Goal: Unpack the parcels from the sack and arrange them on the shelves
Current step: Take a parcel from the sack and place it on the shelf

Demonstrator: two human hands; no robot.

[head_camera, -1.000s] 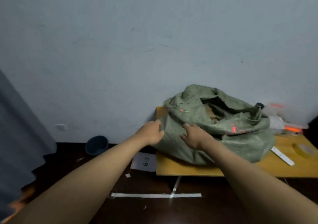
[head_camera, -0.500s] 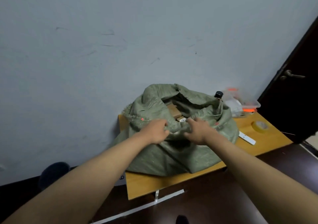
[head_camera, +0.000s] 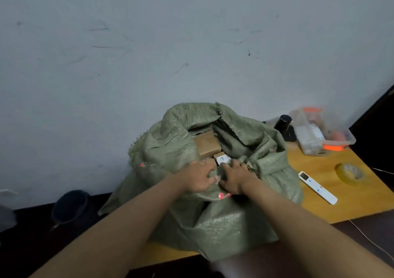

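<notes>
A bulky green woven sack (head_camera: 213, 218) sits on a low wooden table (head_camera: 332, 184) against the wall, its mouth open at the top. Inside the mouth I see a brown cardboard parcel (head_camera: 207, 143) and a smaller box with a white label (head_camera: 222, 157). My left hand (head_camera: 198, 176) and my right hand (head_camera: 235, 178) lie side by side on the near rim of the sack's mouth, fingers curled into the bunched fabric. The rest of the sack's contents is hidden.
To the right on the table lie a white remote (head_camera: 317, 187), a roll of tape (head_camera: 349, 173), a clear plastic box with orange clips (head_camera: 319, 132) and a black bottle (head_camera: 283, 123). A dark bucket (head_camera: 69, 206) stands on the floor at left. A dark door (head_camera: 381, 124) is at right.
I have come closer and look more steeply down into the sack. Both hands moved from the sack's side up to the near rim of its mouth and now grip it.
</notes>
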